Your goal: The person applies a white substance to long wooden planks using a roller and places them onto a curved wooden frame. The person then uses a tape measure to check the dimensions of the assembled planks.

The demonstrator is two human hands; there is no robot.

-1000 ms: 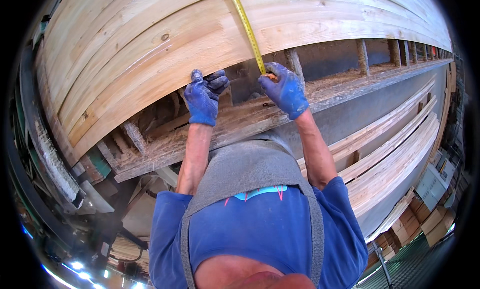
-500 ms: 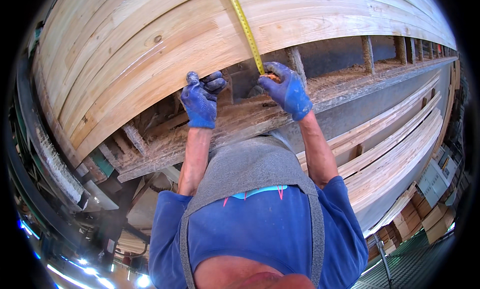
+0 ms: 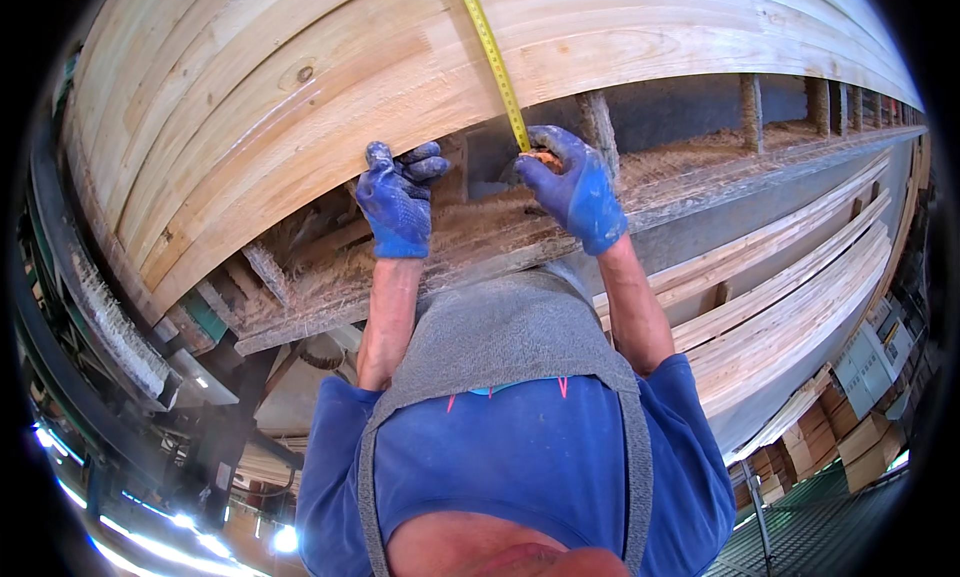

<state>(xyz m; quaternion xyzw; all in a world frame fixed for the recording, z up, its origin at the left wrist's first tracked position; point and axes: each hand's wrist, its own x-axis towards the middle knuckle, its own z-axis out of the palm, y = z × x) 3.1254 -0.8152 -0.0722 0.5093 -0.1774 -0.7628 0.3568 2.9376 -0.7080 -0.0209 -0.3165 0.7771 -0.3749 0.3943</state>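
My right hand (image 3: 575, 189), in a blue coated work glove, is closed around an orange-and-dark tape measure (image 3: 543, 160). Its yellow blade (image 3: 492, 62) runs out over the pale wooden panel (image 3: 380, 87), away from me. Beside the panel's near edge is my left hand (image 3: 397, 199), gloved the same way. Its fingers are curled in and its thumb points up, overlapping the edge. I see nothing in that hand, and I cannot tell whether it presses on the wood.
Below the panel's edge runs a sawdust-covered ledge (image 3: 480, 242) with upright wooden posts (image 3: 750, 112). Long wooden strips (image 3: 780, 317) lie stacked at right. A dusty machine frame (image 3: 110, 307) stands at left. Cardboard-coloured stacks (image 3: 860, 442) sit at lower right.
The view has shifted slightly. Both hands keep nearly the same place and grip, and the tape's blade stays stretched over the panel.
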